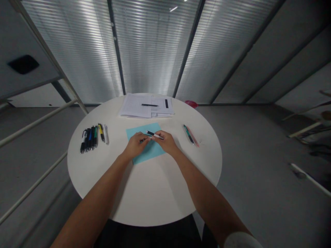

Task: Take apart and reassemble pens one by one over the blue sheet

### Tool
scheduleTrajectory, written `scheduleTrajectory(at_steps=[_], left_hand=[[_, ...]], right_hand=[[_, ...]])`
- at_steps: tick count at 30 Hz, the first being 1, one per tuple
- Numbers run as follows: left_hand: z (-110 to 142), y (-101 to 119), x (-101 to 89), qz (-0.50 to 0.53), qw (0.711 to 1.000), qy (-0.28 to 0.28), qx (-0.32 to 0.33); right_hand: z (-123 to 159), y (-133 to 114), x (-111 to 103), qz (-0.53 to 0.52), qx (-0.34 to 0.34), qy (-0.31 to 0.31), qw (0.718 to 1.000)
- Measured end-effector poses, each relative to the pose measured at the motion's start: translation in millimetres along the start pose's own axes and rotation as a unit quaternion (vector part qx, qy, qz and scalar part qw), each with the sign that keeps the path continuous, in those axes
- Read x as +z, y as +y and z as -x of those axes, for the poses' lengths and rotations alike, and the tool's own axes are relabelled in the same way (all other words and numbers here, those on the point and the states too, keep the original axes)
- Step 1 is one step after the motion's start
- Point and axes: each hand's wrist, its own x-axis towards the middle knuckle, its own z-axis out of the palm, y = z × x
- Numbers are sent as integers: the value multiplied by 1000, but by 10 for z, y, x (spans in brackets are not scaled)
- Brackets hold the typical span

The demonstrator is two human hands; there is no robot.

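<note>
Right hand: The right hand [167, 142] is held over the middle of the round white counter [155, 193], and its fingers are closed on a thin white pen with a black end [155, 135].
White pen: It is held up at a slant between the hands, with its black end pointed left and away.
Left hand: The left hand [136, 144] is held just beside the right, and its fingers are closed on a thin dark piece [142, 140]. What the piece is cannot be told.
Blue paper: A flat light-blue sheet of paper [155, 151] is laid at a slant under both hands and is partly hidden by them.
Left side: Slim dark pens with blue and green parts [89, 139] are lined up side by side. A yellow-and-black pen [101, 132] and a slim white pen [106, 134] are set next to them.
Right side: A green-and-black pen [188, 134] is laid beside a slim pink thing [193, 137].
Far side: White printed papers [133, 107] are piled up, and a black pen [150, 105] is laid across them.
Behind: Grey slatted blinds [147, 51] are seen.
</note>
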Motion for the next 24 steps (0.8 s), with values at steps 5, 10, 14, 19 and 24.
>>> scheduleTrajectory(at_steps=[5, 10, 14, 19, 24], left_hand=[[9, -7, 13, -33, 999, -7, 19], [11, 50, 37, 24, 1000, 10, -4], [15, 73, 36, 56, 994, 56, -76], [-10, 23, 1, 78, 987, 93, -108], [-34, -19, -13, 59, 989, 85, -110]], right_hand=[[-5, 13, 10, -22, 11, 1, 1000], [11, 13, 6, -14, 11, -18, 1000], [37, -8, -14, 18, -23, -18, 999], [35, 12, -44, 42, -43, 15, 998], [12, 88, -79, 127, -52, 22, 990]])
